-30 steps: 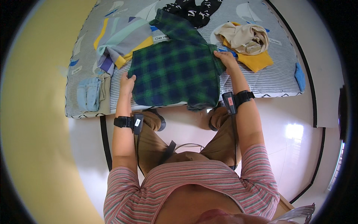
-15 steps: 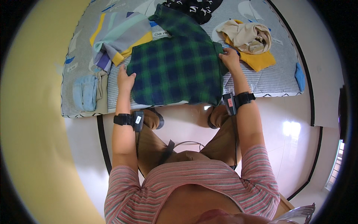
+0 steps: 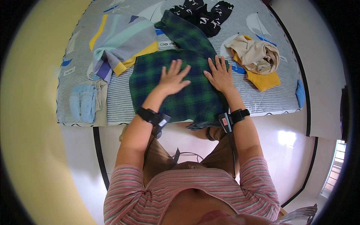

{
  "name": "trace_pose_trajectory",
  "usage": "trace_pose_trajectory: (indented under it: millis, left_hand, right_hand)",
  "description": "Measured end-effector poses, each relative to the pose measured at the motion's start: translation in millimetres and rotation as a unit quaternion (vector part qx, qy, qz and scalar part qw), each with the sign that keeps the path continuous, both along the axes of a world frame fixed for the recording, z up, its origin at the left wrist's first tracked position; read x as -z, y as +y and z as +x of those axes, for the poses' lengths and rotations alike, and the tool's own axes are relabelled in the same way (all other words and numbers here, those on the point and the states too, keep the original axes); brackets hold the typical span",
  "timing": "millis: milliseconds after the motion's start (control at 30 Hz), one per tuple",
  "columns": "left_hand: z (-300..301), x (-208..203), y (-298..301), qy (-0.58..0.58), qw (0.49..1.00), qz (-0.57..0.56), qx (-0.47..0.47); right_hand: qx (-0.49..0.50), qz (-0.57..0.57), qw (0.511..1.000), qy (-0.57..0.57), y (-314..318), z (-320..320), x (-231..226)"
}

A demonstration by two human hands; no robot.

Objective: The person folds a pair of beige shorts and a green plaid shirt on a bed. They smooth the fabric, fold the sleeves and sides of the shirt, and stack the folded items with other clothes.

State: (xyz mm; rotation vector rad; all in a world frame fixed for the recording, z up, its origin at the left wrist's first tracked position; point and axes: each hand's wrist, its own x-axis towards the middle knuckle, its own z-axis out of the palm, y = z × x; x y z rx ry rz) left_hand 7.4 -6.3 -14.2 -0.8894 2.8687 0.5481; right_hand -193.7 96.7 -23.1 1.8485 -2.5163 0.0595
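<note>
A green and navy plaid shirt (image 3: 180,101) lies spread at the near edge of the bed, one sleeve (image 3: 187,33) stretching away toward the far side. My left hand (image 3: 173,78) is on or just above the middle of the shirt, fingers spread. Near the shirt's right edge, my right hand (image 3: 219,75) lies flat with its fingers apart, touching the cloth. Neither hand grips anything. At the lower right, a bunched part of the shirt (image 3: 208,119) hangs over the bed's edge by my right wrist.
To the left lie a striped grey, yellow and mint garment (image 3: 125,41) and folded light-blue jeans (image 3: 83,103). On the right are a beige garment (image 3: 255,56), a yellow one (image 3: 264,80) and a blue cloth (image 3: 300,93). Black patterned clothing (image 3: 208,18) lies at the back.
Both hands have let go of the shirt's side edges. My left hand has moved right onto its middle; my right hand now lies flat near its right edge. The shirt's lower right corner is bunched.
</note>
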Motion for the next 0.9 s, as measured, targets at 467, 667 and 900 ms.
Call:
trace_pose_trajectory:
  millis: [467,667,900]
  left_hand:
    - [75.8,0.0,-67.7,-0.012,0.990,0.071,-0.118]
    - [72.6,-2.3,-68.1,-0.025,0.987,0.044,-0.153]
    - [91.6,21.7,-113.7,0.209,0.948,0.044,-0.237]
  right_hand:
    - [0.006,0.003,0.999,-0.046,-5.4,-2.4,-17.1]
    - [-0.022,0.084,0.995,-0.051,-3.9,7.7,-19.9]
    - [-0.025,0.092,0.992,-0.080,-7.4,3.7,-20.1]
